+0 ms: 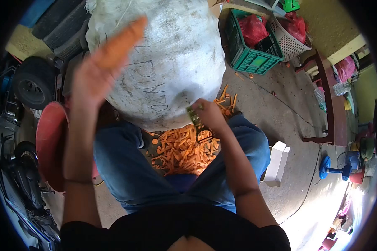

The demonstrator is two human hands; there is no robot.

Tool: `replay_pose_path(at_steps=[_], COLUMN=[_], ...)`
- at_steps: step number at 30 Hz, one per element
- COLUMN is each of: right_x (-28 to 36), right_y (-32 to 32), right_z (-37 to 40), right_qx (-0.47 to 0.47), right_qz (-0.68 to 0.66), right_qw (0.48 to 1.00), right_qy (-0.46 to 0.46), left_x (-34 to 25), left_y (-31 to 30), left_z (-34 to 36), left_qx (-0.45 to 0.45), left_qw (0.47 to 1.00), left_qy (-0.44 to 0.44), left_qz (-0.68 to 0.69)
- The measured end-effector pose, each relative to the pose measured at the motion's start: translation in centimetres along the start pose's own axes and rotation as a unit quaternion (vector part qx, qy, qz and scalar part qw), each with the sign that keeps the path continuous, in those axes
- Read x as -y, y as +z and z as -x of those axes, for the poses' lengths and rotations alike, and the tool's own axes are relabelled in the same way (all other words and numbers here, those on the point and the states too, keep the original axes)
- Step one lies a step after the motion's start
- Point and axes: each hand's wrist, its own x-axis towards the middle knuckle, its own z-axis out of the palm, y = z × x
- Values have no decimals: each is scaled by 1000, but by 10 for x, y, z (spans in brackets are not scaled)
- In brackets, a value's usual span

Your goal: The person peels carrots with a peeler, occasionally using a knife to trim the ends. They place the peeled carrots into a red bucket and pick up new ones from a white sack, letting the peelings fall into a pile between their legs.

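My left hand (92,83), blurred by motion, is raised over the left side of the big white sack and closed around an orange carrot (121,44). The carrot points up and to the right. My right hand (210,115) is lower, in front of the sack and above my right knee. Its fingers are wrapped round a green and black peeler (203,130) with a dark loop at its lower end. Between my legs, a pile of orange peelings (182,150) lies on the floor, with a few round slices among them.
The bulging white sack (167,67) with black writing stands before me. A red tub (50,146) is at my left, near a motorbike (27,180). A green crate (255,60), a white basket (291,37), a white box (277,165) and a blue fan (325,167) are at the right.
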Motion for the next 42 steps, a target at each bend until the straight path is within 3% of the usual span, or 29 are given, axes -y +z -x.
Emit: replay_pose_path(at_steps=[1,3,5,9,11,13,15,17,21,22,23,24,28,30,34,36,38,39,40,42], right_x=[-4,-8,-11,-17,-14,-16,-23,-31,-31,-29,-29,-31,-34,-29,-27,-34,-26,-22,-10,7], right_y=[-6,-19,-21,-22,-22,-19,-16,-15,-10,-10,-10,-10,-10,-11,-11,-5,4,13,21,35], right_z=[0,0,1,0,1,-1,-7,-12,-16,-16,-16,-18,-19,-18,-18,-20,-20,-14,-10,-5], right_qx=[-42,-96,-124,-170,-171,-175,-203,-274,-295,-297,-300,-300,-297,-298,-328,-336,-325,-274,-258,-235], right_qz=[-28,-202,-241,-381,-369,-455,-458,-457,-515,-522,-529,-529,-521,-513,-527,-531,-481,-512,-498,-467], right_qw=[999,973,960,900,907,867,860,841,798,793,787,787,794,799,776,771,797,805,818,842], right_qy=[4,64,74,122,111,101,93,96,102,102,103,102,95,96,107,103,167,120,132,130], left_x=[23,86,124,165,170,171,176,182,183,181,180,179,193,191,206,211,211,210,210,210], left_y=[-13,-31,-51,-55,-56,-55,-58,-63,-60,-60,-59,-58,-66,-58,-75,-77,-83,-85,-83,-74], left_z=[15,46,64,83,79,78,76,77,79,78,78,77,79,80,76,75,75,74,74,72], left_qx=[-42,-40,-4,-25,37,-3,51,56,45,44,63,83,87,8,-23,-111,-91,-70,-70,-142], left_qw=[996,976,936,891,857,869,901,904,939,939,909,871,865,903,916,923,918,911,911,915], left_qy=[-59,-115,-185,-236,-278,-285,-267,-274,-263,-261,-276,-289,-309,-292,-281,-297,-323,-350,-349,-353], left_qz=[43,179,300,388,433,404,338,324,217,217,305,389,386,314,284,217,214,209,209,134])
